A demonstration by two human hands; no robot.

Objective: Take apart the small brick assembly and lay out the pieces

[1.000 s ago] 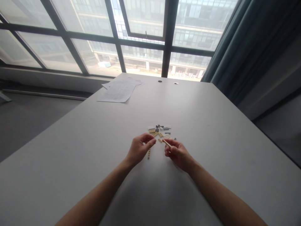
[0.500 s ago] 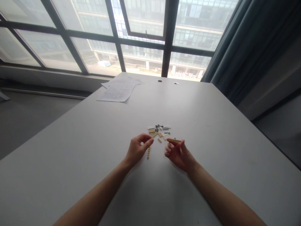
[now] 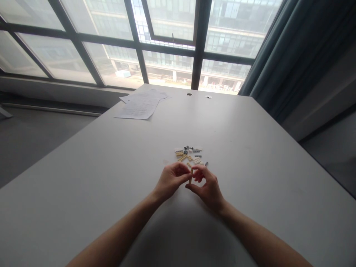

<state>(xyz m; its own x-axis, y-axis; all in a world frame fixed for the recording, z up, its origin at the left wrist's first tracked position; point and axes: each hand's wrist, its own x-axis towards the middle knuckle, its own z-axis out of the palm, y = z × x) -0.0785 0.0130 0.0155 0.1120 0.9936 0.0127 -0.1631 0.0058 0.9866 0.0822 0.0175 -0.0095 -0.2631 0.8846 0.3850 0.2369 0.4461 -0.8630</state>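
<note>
A narrow tan building brick stands nearly upright between my two hands. My right hand grips it at its ends, with the thumb low and the fingertips on top. From the other side, the closed thumb and fingers of my left hand pinch at the brick's left face. Whether a second small piece sits in that pinch I cannot tell. Just beyond the fingers lies a loose pile: tan bricks, a white studded plate, grey plates and small dark pieces.
A white table spreads out around the pile. Printed sheets of paper lie at its far left. Two round holes are cut near the far edge. Behind stand a large window and a dark curtain on the right.
My right hand has moved left and turned the tan brick from lying level to upright. My left hand has come right to meet it. The tan strip beside my left hand no longer shows.
</note>
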